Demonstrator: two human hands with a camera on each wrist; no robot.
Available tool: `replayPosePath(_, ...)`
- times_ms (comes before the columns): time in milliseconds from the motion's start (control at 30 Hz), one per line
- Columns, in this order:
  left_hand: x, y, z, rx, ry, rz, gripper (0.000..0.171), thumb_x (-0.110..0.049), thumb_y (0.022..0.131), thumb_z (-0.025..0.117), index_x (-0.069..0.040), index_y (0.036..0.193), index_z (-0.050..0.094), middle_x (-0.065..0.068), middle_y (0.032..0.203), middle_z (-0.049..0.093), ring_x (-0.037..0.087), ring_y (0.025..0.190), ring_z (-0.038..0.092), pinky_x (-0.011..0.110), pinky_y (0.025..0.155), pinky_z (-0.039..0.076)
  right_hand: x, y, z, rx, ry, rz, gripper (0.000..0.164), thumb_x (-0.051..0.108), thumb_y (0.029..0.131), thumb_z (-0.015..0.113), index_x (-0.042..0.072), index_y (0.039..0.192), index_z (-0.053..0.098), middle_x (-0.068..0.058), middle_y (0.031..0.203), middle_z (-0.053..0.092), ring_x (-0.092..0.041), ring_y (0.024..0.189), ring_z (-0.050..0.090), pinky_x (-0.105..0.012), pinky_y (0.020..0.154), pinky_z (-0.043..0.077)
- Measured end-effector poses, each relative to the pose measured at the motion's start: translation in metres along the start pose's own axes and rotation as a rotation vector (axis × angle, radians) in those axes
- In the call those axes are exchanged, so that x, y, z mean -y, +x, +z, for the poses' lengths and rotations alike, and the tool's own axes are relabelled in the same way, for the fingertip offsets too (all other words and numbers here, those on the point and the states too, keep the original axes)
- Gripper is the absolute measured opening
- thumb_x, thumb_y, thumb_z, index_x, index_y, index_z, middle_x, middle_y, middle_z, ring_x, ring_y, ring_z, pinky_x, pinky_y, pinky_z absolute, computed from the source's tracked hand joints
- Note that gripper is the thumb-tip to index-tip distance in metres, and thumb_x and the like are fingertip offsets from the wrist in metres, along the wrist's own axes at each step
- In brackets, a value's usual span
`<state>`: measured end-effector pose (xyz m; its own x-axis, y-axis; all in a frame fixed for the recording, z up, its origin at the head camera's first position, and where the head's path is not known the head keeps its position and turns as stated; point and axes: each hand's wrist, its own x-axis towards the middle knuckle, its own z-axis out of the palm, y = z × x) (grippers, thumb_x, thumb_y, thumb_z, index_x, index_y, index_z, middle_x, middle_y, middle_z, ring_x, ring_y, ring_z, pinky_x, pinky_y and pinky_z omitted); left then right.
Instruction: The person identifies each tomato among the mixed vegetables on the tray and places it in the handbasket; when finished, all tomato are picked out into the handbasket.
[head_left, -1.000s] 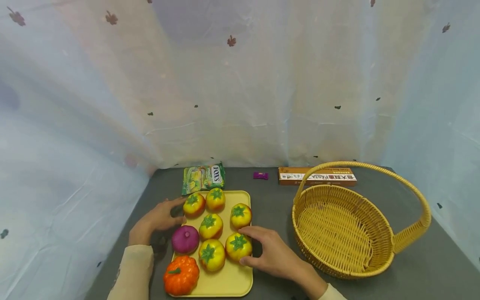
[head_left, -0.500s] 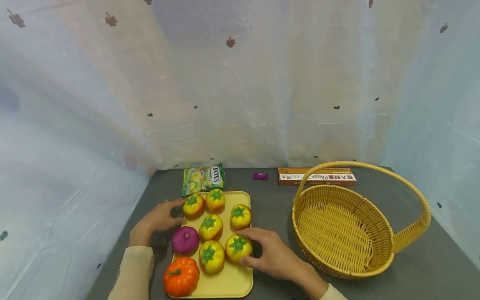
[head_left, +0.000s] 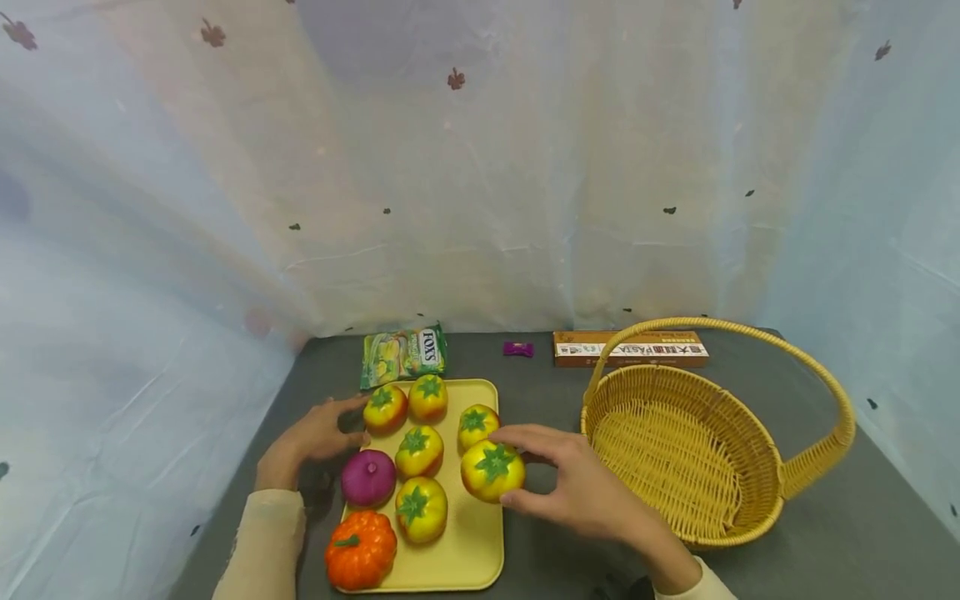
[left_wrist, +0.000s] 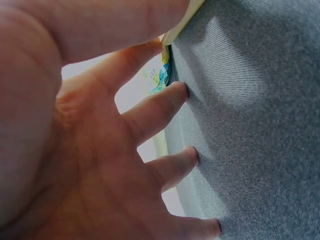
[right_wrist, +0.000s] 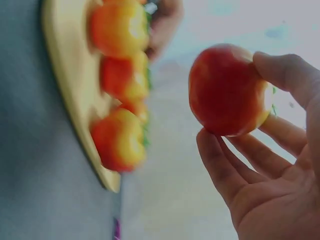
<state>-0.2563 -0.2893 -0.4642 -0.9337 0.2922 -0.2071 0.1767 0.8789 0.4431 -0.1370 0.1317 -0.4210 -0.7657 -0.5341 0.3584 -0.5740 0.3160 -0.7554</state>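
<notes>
My right hand (head_left: 573,479) pinches a yellow-and-red persimmon (head_left: 492,471) with a green leafy top between thumb and fingers. In the right wrist view this persimmon (right_wrist: 225,92) is up off the tray. The pale yellow tray (head_left: 457,567) bears several more persimmons (head_left: 422,510), a purple onion (head_left: 369,478) and a small orange pumpkin (head_left: 362,550). At the tray's left edge is my left hand (head_left: 318,433), near the far-left persimmon (head_left: 386,409). The left wrist view shows its fingers (left_wrist: 155,112) spread, with tips down at the grey tabletop.
A wicker basket (head_left: 675,467) with a tall handle stands right of the tray. Behind lie a green Fox's candy bag (head_left: 403,356), a small purple wrapped candy (head_left: 518,349) and a brown pasta box (head_left: 630,350). A pale curtain (head_left: 480,208) encloses the grey table.
The right hand has taken hold of the near-right persimmon and lifted it off the tray, moving slightly up and right. My left hand stays at the tray's edge.
</notes>
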Motion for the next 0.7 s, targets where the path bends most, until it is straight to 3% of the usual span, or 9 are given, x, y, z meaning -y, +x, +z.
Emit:
replayPosePath(233, 0.004, 0.001, 0.002, -0.006, 0.003, 0.019, 0.079, -0.034, 0.096, 0.082, -0.008, 0.164, 0.051, 0.034, 0.166, 0.045, 0.071, 0.156, 0.021, 0.087, 0.119, 0.023, 0.009, -0.015, -0.042, -0.081, -0.015, 0.048, 0.057, 0.021, 0.096, 0.087, 0.023, 0.15, 0.067, 0.0, 0.148, 0.069, -0.013, 0.129, 0.069, -0.029, 0.105, 0.061)
replayPosePath(433, 0.002, 0.0, -0.001, 0.003, -0.003, 0.006, 0.079, -0.034, 0.096, 0.083, -0.008, 0.164, 0.05, 0.034, 0.166, 0.044, 0.071, 0.156, 0.019, 0.088, 0.119, 0.022, 0.005, -0.033, -0.075, -0.147, -0.018, 0.075, 0.058, 0.011, 0.096, 0.086, 0.018, 0.15, 0.066, -0.003, 0.145, 0.071, -0.011, 0.128, 0.071, -0.021, 0.107, 0.057)
replayPosePath(700, 0.002, 0.001, -0.001, 0.003, 0.002, -0.012, 0.08, -0.034, 0.096, 0.083, -0.009, 0.164, 0.051, 0.034, 0.166, 0.044, 0.07, 0.156, 0.02, 0.088, 0.119, 0.022, -0.009, -0.06, -0.097, -0.246, -0.07, 0.192, 0.055, 0.009, 0.098, 0.083, 0.015, 0.149, 0.067, -0.008, 0.14, 0.073, -0.003, 0.12, 0.073, -0.015, 0.1, 0.058)
